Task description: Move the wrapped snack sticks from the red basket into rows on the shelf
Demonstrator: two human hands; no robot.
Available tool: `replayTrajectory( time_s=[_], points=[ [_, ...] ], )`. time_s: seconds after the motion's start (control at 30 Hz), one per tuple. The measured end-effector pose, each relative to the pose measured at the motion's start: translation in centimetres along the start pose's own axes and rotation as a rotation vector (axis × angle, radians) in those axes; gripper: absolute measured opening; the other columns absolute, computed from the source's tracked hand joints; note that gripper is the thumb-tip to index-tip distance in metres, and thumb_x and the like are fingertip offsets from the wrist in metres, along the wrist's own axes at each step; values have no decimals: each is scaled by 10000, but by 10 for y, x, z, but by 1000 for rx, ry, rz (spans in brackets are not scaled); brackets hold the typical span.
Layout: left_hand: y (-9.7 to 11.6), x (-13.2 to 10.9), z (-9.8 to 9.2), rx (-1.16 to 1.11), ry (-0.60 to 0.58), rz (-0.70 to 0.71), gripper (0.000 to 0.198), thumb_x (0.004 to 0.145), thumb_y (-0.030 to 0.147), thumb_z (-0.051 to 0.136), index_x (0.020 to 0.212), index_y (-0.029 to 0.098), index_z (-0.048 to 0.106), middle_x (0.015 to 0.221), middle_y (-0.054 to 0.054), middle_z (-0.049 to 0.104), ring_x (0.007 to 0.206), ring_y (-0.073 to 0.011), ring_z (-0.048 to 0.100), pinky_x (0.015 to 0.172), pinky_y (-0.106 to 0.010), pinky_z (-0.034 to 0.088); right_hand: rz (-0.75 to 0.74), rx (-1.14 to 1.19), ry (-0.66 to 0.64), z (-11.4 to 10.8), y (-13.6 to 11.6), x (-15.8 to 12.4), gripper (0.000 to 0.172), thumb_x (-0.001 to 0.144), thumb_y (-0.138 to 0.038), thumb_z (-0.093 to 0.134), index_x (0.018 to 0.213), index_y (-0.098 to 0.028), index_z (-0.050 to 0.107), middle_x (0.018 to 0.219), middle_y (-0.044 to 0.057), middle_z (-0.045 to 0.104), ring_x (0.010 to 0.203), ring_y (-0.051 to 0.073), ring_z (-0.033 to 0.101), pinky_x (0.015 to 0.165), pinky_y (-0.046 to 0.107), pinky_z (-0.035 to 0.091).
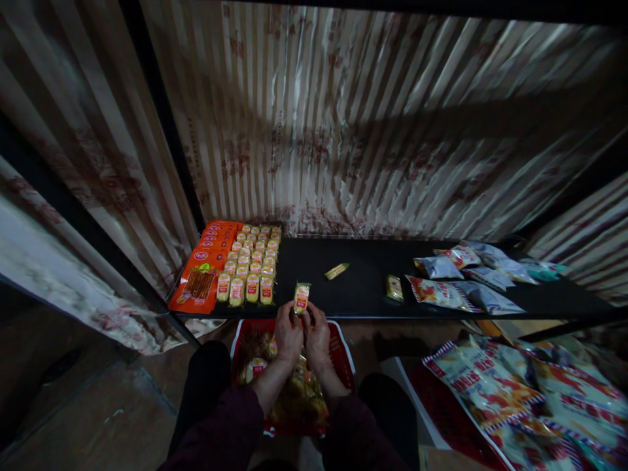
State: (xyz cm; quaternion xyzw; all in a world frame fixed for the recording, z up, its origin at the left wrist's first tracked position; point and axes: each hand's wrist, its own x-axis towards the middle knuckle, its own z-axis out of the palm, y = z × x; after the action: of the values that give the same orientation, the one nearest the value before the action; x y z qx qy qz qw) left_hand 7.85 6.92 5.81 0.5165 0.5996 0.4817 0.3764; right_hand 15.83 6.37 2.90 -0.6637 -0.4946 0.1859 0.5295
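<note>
The left hand (288, 335) and right hand (318, 337) pinch a wrapped cake (301, 297) at the shelf's (360, 288) front edge. Below, a red basket (346, 350) holds similar packets (256, 369); the right-side container (439, 400) holds snack bags (490, 386).

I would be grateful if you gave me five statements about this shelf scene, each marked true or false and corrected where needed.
1. The left hand and right hand both hold one wrapped snack. True.
2. The orange packets lie to the right of the snack rows as pictured. False: the orange packets lie to the left of the snack rows.
3. The red basket below the hands holds nothing. False: the red basket has wrapped pieces in it.
4. Two loose pieces lie on the black shelf between the snack rows and the pile of bags. True.
5. The curtain behind the black shelf is plain. False: the curtain is striped.
</note>
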Motion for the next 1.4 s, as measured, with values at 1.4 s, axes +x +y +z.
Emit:
replayTrajectory(
  time_s=[1.4],
  points=[
    [18,133,57,53,66,-119,295,802,206,462,1068,176,588,1152,-114,628,1113,-214,554,964,-349,409,-52,-32,-22,65,8,140,324,711,-272,489,973,-196,663,964,77,650,830,200,605,742,312,493]
  ],
)
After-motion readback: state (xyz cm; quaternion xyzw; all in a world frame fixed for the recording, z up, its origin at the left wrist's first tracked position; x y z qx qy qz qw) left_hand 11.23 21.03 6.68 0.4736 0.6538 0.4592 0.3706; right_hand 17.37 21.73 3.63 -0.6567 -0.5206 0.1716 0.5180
